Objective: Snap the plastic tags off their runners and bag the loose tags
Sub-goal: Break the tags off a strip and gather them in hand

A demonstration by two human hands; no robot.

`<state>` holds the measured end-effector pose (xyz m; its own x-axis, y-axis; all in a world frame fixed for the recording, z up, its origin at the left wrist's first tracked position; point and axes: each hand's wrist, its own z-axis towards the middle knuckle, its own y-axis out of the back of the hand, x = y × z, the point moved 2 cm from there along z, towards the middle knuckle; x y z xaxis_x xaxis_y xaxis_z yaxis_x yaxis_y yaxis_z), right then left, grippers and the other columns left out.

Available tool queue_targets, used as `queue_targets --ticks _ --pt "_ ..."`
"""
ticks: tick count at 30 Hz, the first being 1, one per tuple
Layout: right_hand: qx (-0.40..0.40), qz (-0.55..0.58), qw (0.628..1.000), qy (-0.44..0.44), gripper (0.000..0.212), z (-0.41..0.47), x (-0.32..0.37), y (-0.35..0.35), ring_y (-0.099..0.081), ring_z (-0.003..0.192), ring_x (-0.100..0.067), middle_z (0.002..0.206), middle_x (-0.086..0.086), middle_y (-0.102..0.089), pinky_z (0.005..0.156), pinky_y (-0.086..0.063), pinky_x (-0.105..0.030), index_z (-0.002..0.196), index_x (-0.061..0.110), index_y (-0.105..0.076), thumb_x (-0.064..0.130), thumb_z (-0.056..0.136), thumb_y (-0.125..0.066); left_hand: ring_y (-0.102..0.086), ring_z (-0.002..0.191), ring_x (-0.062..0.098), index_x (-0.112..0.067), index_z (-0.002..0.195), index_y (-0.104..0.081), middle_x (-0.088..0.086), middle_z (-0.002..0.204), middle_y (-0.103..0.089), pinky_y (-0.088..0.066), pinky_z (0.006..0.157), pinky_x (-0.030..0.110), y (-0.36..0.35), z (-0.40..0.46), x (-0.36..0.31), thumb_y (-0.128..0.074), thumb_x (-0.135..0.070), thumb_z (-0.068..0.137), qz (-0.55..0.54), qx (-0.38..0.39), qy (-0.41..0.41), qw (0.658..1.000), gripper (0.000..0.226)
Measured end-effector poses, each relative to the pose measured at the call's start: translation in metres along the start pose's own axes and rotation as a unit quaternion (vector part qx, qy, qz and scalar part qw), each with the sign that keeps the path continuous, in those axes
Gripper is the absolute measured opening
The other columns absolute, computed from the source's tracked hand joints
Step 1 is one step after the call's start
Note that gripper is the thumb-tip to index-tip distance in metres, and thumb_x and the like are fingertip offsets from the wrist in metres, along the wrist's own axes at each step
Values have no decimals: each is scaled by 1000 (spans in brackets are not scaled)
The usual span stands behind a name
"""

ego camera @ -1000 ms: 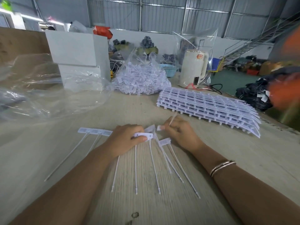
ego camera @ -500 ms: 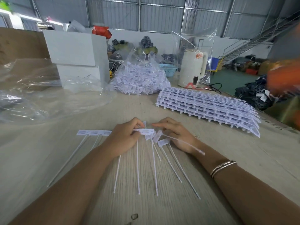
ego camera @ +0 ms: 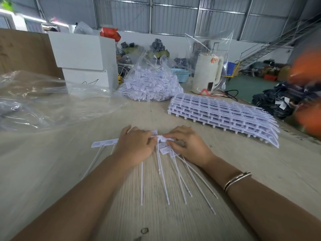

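L hand [ego camera: 134, 146] & R hand [ego camera: 186, 146] both pinch the heads of loose tags [ego camera: 163, 145] on table [ego camera: 52, 171], near stacked runners [ego camera: 224, 117] & bag of tags [ego camera: 151, 86]

The loose tags [ego camera: 166, 171] lie fanned at the table's [ego camera: 52, 180] near middle, heads under the left hand [ego camera: 135, 146] and right hand [ego camera: 189, 146]. The runner stack [ego camera: 224, 117] lies toward the right edge. Behind, at the far edge, sits the filled bag [ego camera: 151, 84], with the box [ego camera: 83, 61] to its left and the kettle [ego camera: 206, 73] to its right.
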<state>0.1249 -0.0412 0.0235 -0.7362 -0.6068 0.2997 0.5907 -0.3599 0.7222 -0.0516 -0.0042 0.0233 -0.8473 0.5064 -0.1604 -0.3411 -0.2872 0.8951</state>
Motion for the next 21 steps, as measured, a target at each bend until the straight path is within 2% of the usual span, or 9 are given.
queue_targets --ticks 1,3,6,9,11,13,16,18,21 --pt "-3 -3 1000 -3 21 0 0 0 -60 88 -23 96 -6 -67 80 -45 -49 105 9 -71 11 85 -67 -52 95 20 -22 85 -55 -2 83 -60 -25 102 36 2 0 2 -35 -39 96 6 6 3 1000 29" --pt "6 20 1000 -20 23 0 -2 1 -58 91 -20 99 -4 -65 84 -45 -46 108 10 -70 8 87 -61 -50 78 19 -22 69 -41 -7 66 -49 -33 82 34 4 0 5 -38 -43 95 -50 29 11 998 33" --pt "4 97 994 -42 41 1 -4 6 -54 90 -14 97 -2 -61 82 -43 -33 113 10 -66 1 79 -45 -46 62 18 -21 64 -38 -6 57 -41 -28 62 32 0 0 10 -44 -39 95 -178 53 33 982 36" --pt "25 63 997 -36 41 2 -5 5 -50 91 -13 97 3 -56 85 -42 -37 118 14 -64 -3 82 -55 -41 55 13 -17 67 -43 -6 56 -39 -29 58 31 -3 0 15 -47 -36 94 -255 45 46 965 34" --pt "23 28 999 -33 31 2 -7 2 -50 89 -13 94 1 -58 83 -42 -43 114 15 -67 6 85 -65 -41 53 8 -22 68 -47 -7 55 -41 -30 56 29 -5 -1 16 -49 -34 94 -255 50 20 966 29" --pt "6 22 999 -30 24 2 -8 2 -49 82 -11 87 0 -61 78 -43 -46 107 14 -71 11 84 -67 -42 53 0 -29 71 -52 -10 55 -44 -30 56 24 -5 -3 15 -53 -30 93 -252 47 -14 967 22" --pt "4 25 999 -28 14 1 -9 1 -49 76 -10 79 1 -62 76 -42 -45 96 12 -74 9 85 -65 -46 58 0 -23 78 -59 -12 59 -49 -33 60 23 -5 -3 16 -57 -26 91 -250 27 -39 967 14" --pt "-9 52 998 -41 15 3 -10 2 -47 69 -9 68 8 -55 75 -42 -46 77 5 -72 10 88 -62 -48 61 -1 -26 79 -58 -14 62 -52 -34 62 20 -6 -3 15 -59 -25 91 -247 16 -53 968 12" --pt "-33 99 993 -56 25 4 -10 6 -44 60 2 62 17 -45 67 -41 -30 65 4 -64 9 89 -60 -48 57 -3 -31 78 -57 -16 55 -50 -32 56 13 -9 -3 12 -57 -29 91 -259 23 -49 964 13"
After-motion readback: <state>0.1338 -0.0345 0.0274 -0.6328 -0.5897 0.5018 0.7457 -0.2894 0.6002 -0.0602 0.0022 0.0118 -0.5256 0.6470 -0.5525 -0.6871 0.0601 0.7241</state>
